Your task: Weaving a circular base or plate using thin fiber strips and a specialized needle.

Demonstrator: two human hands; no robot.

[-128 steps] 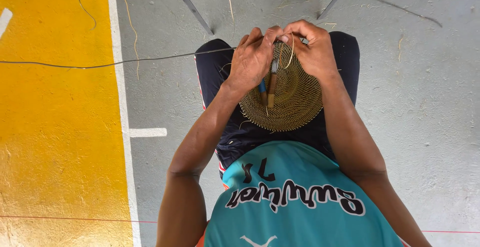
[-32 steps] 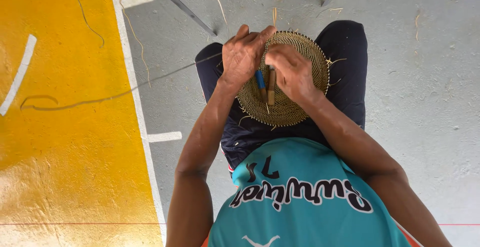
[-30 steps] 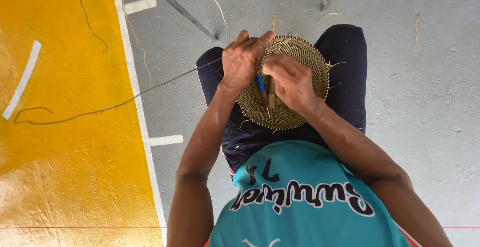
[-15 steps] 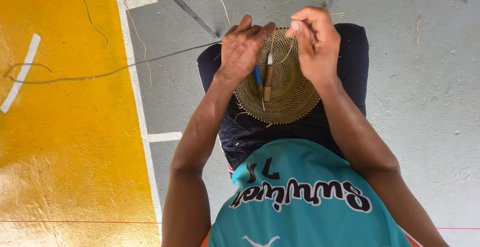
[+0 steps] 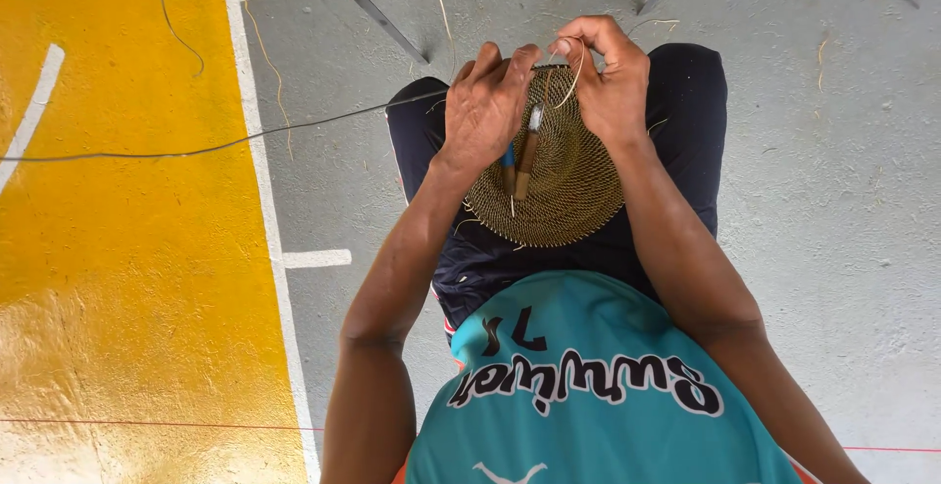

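Bright, even daylight, soft shadows, sharp focus, slight glare on yellow paint (image 5: 118,347).

Seen from above, a seated person works a round woven disc (image 5: 559,185) of tan fibre resting on dark-clad knees. The left hand (image 5: 485,107) grips the disc's far edge and holds a wooden-handled awl (image 5: 526,156) and a blue-handled tool (image 5: 509,159) against it. The right hand (image 5: 608,77) pinches a pale fibre strand (image 5: 571,77) at the rim. A dark cord (image 5: 196,146) crosses the yellow-painted floor (image 5: 118,249).

woven disc's (image 5: 559,195) upper edge hidden behind both hands, thin tool's (image 5: 526,156) tip covered by left hand (image 5: 485,107)
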